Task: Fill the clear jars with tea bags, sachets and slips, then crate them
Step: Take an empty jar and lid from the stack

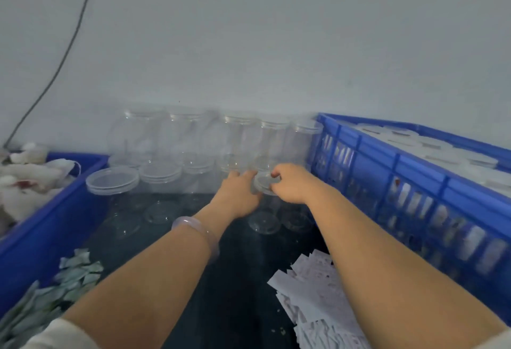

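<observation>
Prob. light, slippery clear jar (pixel 266 184) was clamped at rim, beside blue crate (pixel 387 163), by fingers of L hand (pixel 240 192) & R hand (pixel 291 182).

The person's forearms are bare along their whole visible length, and the only clothing in view is the pale, off-white edge of the left sleeve (pixel 52 335) in the bottom left corner and a matching sliver of the right sleeve (pixel 497 339) in the bottom right corner. Round the left wrist, a little behind the left hand (pixel 237 193), sits a thick, smooth bangle (pixel 193 227) of translucent, milky lavender material, rounded in section and faintly glossy. The right wrist is bare up to the right hand (pixel 290 182), and blur softens the fingers of both hands.
</observation>
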`<state>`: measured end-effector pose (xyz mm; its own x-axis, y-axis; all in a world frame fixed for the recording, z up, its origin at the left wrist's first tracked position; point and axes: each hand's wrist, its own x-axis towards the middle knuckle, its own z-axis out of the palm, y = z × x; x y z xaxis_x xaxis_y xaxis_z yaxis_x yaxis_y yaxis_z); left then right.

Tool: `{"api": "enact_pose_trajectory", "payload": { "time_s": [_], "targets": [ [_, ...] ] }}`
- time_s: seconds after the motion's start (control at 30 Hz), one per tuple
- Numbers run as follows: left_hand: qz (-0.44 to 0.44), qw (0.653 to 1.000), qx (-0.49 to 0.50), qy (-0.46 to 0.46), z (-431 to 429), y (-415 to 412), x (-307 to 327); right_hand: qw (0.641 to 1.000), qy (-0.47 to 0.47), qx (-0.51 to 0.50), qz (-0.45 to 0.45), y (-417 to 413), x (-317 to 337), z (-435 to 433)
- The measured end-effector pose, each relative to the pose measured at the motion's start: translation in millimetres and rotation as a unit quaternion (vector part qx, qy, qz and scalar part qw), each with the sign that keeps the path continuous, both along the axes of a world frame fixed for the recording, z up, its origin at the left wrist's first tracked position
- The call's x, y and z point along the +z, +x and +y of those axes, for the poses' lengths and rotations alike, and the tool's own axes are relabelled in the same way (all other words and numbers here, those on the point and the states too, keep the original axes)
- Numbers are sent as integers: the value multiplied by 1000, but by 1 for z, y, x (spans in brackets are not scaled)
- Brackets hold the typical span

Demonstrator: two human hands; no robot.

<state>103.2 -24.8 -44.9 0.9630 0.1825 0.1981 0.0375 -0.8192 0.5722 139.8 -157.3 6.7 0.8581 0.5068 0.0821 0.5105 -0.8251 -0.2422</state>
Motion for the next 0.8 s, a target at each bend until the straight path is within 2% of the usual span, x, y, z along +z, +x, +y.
{"api": "enact_pose_trajectory", "payload": {
  "time_s": [0.2, 0.37, 0.53, 0.8],
  "targets": [
    [-16, 998, -33, -56, -2, 9, -23, 991, 122, -33, -48, 9, -48, -4],
    [-31, 996, -40, -72, -4, 24, -25, 981, 173, -31, -82, 20, -72, -2],
    [-46, 990, -49, -124, -8, 29, -37, 951, 295, -17, -90, 23, -96, -4],
    [-120, 980, 24, -154, -21, 26, -42, 937, 346, -45, -27, 18, -93, 1]
  ]
}}
